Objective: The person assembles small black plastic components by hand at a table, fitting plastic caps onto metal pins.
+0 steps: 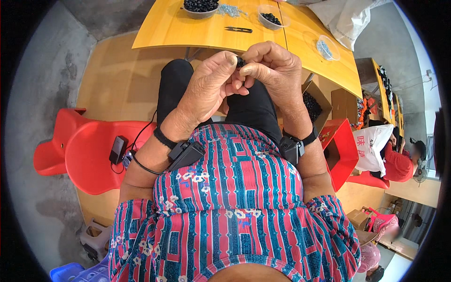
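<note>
Both hands meet in front of me, just past the near edge of the yellow table (202, 35). Between the fingertips is a small black piece (240, 62), mostly covered, its exact kind too small to make out. My left hand (212, 81) pinches it with the thumb and fingers. From the other side, my right hand (275, 70) closes thumb and forefinger on the same piece. On the table beyond lie black thread snips (238, 29), near a loose pile of small clear pieces (229, 10).
A bowl (199, 15) heaped with black pieces stands at the far edge. Two clear bowls (285, 22) sit further right. Below the table is a carton (324, 105) of black pieces. Red chairs (94, 157) stand at left, a red box (347, 162) at right. Other people sit further right.
</note>
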The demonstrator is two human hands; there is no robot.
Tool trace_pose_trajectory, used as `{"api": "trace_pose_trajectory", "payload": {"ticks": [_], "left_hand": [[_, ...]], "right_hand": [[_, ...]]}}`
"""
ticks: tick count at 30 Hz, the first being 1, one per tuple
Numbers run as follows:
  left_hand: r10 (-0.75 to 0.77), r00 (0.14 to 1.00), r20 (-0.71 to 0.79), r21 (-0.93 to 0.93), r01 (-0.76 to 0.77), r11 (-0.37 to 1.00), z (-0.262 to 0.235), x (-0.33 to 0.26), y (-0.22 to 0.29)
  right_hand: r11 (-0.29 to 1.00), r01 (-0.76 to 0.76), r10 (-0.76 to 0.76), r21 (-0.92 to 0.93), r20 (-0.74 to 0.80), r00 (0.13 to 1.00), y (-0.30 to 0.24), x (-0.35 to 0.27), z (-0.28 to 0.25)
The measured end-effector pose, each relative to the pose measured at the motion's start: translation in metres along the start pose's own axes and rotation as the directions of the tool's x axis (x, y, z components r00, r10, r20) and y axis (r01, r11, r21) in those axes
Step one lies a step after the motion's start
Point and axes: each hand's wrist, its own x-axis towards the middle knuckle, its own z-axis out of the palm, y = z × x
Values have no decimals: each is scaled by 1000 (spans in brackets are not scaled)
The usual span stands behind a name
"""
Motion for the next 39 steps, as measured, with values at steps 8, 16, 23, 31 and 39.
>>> {"api": "trace_pose_trajectory", "payload": {"ticks": [8, 16, 23, 31, 39], "left_hand": [[28, 1000, 10, 17, -28, 999, -2, -1, -1], [40, 999, -19, 58, -39, 998, -3, -1, 2], [34, 999, -34, 180, -27, 983, -3, -4, 6], [-22, 1000, 5, 239, 21, 971, -13, -4, 6], [-39, 999, 23, 103, 36, 994, -11, -3, 5]], "right_hand": [[997, 48, -50, -60, -27, 998, 2, 0, 1], [999, -20, 19, 35, 15, 1000, 3, 1, 0], [985, -154, 163, -78, 136, 977, -7, 3, -6], [972, -120, 163, -203, 215, 963, -9, 5, -11], [964, -92, 147, -249, 208, 967, -6, 5, -5]]}}
